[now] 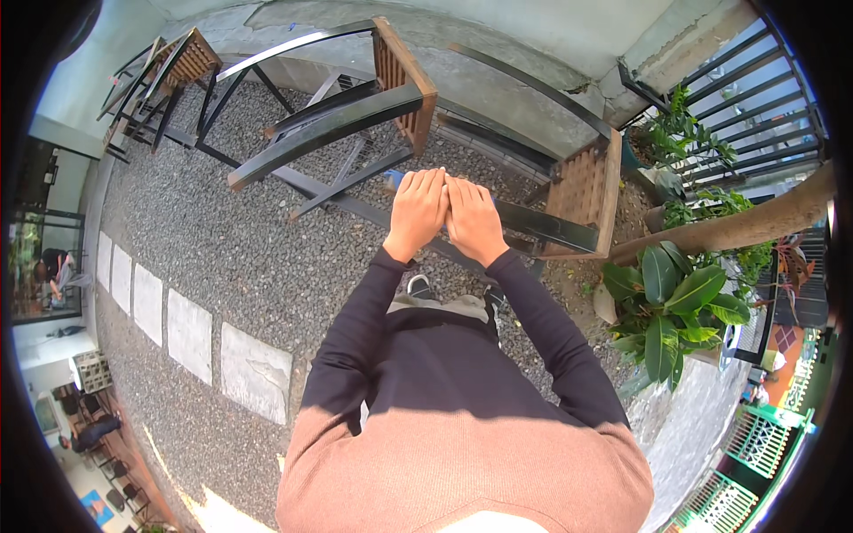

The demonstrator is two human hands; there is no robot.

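My left hand and my right hand are held out in front of me, side by side and touching. Both are closed, knuckles up and fingers curled down. A small blue patch, perhaps cloth, peeks out beside the left fingers; what lies under the hands is hidden. Just beyond stands a black-framed piece of furniture with a brown slatted wooden panel. Nearest my right hand, a dark beam runs to another slatted wooden panel.
Similar slatted furniture stands at the far left. Grey gravel covers the ground, with square stepping slabs on the left. To the right are a leafy plant, a leaning trunk and a dark barred fence. People are in the background left.
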